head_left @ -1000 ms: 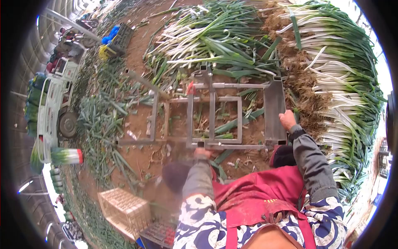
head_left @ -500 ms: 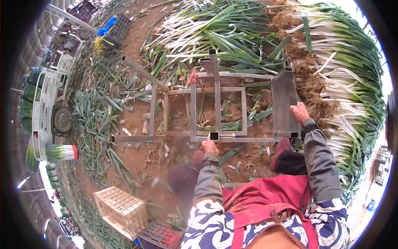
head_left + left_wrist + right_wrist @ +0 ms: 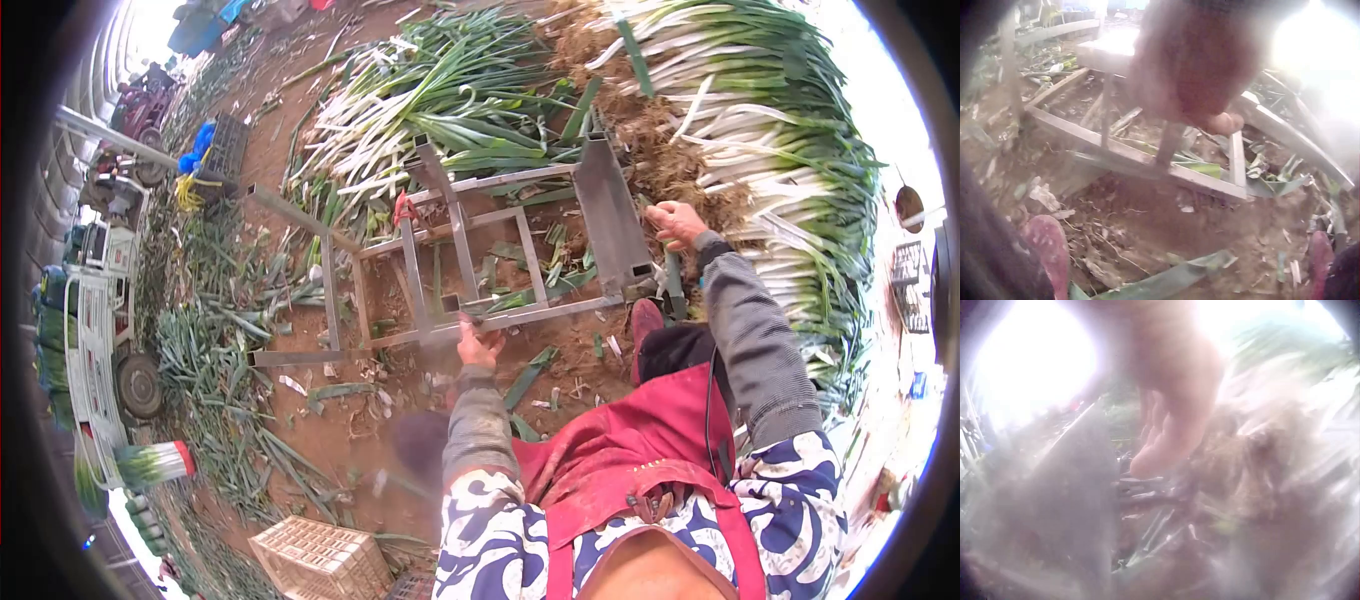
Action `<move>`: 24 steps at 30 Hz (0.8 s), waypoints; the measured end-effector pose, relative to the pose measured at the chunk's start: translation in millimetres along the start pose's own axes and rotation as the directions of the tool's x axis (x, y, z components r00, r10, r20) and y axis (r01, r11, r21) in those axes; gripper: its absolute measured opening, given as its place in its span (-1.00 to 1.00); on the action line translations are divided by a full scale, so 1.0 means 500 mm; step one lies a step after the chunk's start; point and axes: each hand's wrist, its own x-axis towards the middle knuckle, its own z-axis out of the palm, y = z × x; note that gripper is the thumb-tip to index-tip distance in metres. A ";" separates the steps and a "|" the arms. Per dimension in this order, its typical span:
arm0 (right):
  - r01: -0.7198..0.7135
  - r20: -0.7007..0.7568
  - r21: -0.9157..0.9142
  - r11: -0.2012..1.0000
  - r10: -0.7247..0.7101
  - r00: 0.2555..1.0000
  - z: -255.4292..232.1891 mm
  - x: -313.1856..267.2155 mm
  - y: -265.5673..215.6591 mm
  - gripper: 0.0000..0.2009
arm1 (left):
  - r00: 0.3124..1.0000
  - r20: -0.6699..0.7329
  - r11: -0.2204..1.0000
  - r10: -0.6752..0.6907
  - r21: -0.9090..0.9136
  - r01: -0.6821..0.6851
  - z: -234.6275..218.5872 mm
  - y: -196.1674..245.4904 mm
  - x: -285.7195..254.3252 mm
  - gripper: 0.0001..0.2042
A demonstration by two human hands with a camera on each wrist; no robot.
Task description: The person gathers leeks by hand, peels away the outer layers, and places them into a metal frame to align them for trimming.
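A metal frame (image 3: 505, 318) of square tubes stands on the soil in front of the person, a flat sheet-metal plate (image 3: 612, 215) at its right end. At the frame's near side my left hand (image 3: 482, 345) grips an upright tube. The left wrist view shows that hand (image 3: 1191, 69) blurred, covering the tube's top. My right hand (image 3: 680, 224) is off the plate, just to its right, and holds nothing. In the right wrist view its fingers (image 3: 1159, 440) hang down loosely beside the plate (image 3: 1066, 500).
Long green onions (image 3: 770, 170) lie in a row at right, roots toward the frame. Another onion heap (image 3: 430, 110) lies beyond it. Leaf scraps (image 3: 215, 350) litter the ground at left. A pale crate (image 3: 320, 560), a dark crate (image 3: 225, 145) and a loaded white vehicle (image 3: 100, 310) stand about.
My right hand has let go of the plate's edge and moved away to its right. The frame now sits tilted in the head view, its right end higher. My left hand stays on the tube.
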 end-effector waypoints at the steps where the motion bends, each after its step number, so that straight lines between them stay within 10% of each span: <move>1: 0.026 -0.062 0.031 0.999 -0.024 0.998 -0.043 -0.025 0.028 -0.45 | 0.999 -0.030 1.000 0.021 0.004 -0.021 -0.005 -0.023 0.011 -0.74; 5: -0.083 -0.078 0.094 0.992 0.091 0.993 -0.192 -0.131 0.262 -0.64 | 0.977 0.215 0.883 0.014 0.455 -0.113 -0.031 -0.116 -0.077 -0.78; 7: -0.173 -0.162 0.152 0.973 0.197 0.967 -0.195 -0.275 0.375 -0.94 | 0.845 0.523 0.401 0.110 0.755 -0.519 -0.030 -0.177 -0.140 -0.80; 8: 0.018 0.002 -0.269 0.963 -0.018 1.000 -0.189 -0.296 0.498 -0.94 | 0.798 0.602 0.253 0.024 0.768 -0.588 -0.047 -0.211 -0.148 -0.78; 10: 0.450 0.329 -0.871 0.198 -0.445 0.833 -0.178 -0.340 0.748 -0.90 | 0.708 0.700 -0.079 -0.093 0.704 -0.706 -0.058 -0.260 -0.216 -0.76; 12: 0.112 0.102 -0.898 0.425 -0.047 0.994 -0.082 -0.395 0.929 -0.84 | 0.680 0.717 -0.343 -0.157 0.606 -0.718 -0.063 -0.274 -0.320 -0.77; 13: 0.295 0.308 -0.925 0.240 0.020 0.951 -0.057 -0.486 0.911 -0.77 | 0.688 0.701 -0.427 -0.185 0.573 -0.699 -0.072 -0.279 -0.343 -0.78; 14: 0.322 0.378 -0.891 0.320 0.131 0.917 -0.017 -0.483 1.008 -0.73 | 0.701 0.681 -0.510 -0.213 0.535 -0.674 -0.070 -0.287 -0.358 -0.78; 15: -0.042 -0.086 -0.730 0.682 -0.031 0.996 0.053 -0.494 1.144 -0.81 | 0.729 0.655 -0.522 -0.196 0.560 -0.644 -0.066 -0.283 -0.360 -0.78; 17: -0.346 -0.016 -0.496 0.797 0.390 0.921 0.074 -0.625 1.020 -0.75 | 0.782 0.597 -0.551 -0.177 0.598 -0.582 -0.048 -0.255 -0.347 -0.76; 21: -0.357 -0.017 -0.419 0.835 0.386 0.922 0.164 -0.683 1.068 -0.72 | 0.699 0.715 -0.421 0.021 0.640 -0.643 0.034 -0.201 -0.346 -0.73; 23: -0.237 -0.022 -0.541 0.807 0.269 0.963 0.203 -0.669 1.122 -0.68 | 0.812 0.582 0.136 -0.050 0.809 -0.572 0.092 -0.194 -0.361 -0.78; 24: -0.378 -0.029 -0.386 0.841 0.399 0.917 0.205 -0.670 1.115 -0.69 | 0.767 0.641 0.149 -0.025 0.761 -0.631 0.128 -0.197 -0.393 -0.82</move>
